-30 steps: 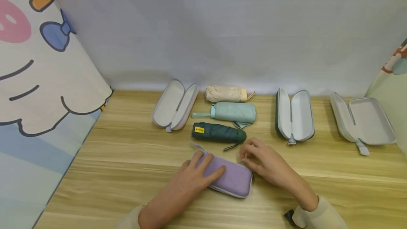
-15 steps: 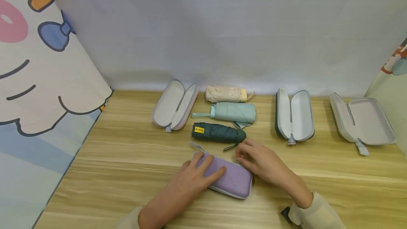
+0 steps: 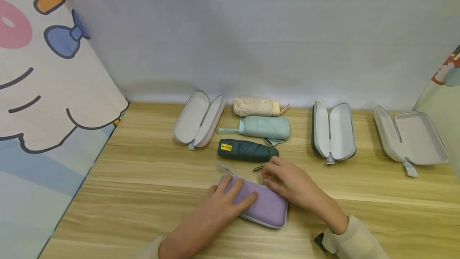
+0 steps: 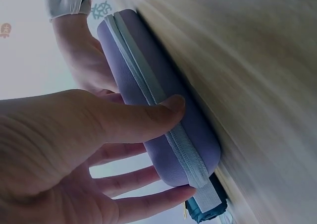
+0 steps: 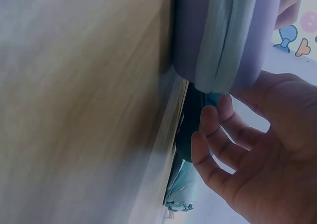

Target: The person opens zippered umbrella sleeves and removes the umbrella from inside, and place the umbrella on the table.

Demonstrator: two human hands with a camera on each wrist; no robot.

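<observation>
A closed-looking purple zip case lies near the middle of the wooden table. My left hand grips its left part, fingers spread over the top; the left wrist view has the thumb across the pale zipper side. At the case's far long edge, my right hand pinches what looks like the zipper pull, mostly covered by the fingers. In the right wrist view, the curled right fingers sit beside the case's end. A grey loop strap sticks out at the far left corner.
Just beyond the case lie three folded umbrellas: dark green, mint and beige. One opened case stands to their left, two more to the right. A white cloth wall borders the table's back.
My right hand has slid leftward along the far edge of the purple case. The left hand stays on the case, which has shifted very slightly in view.
</observation>
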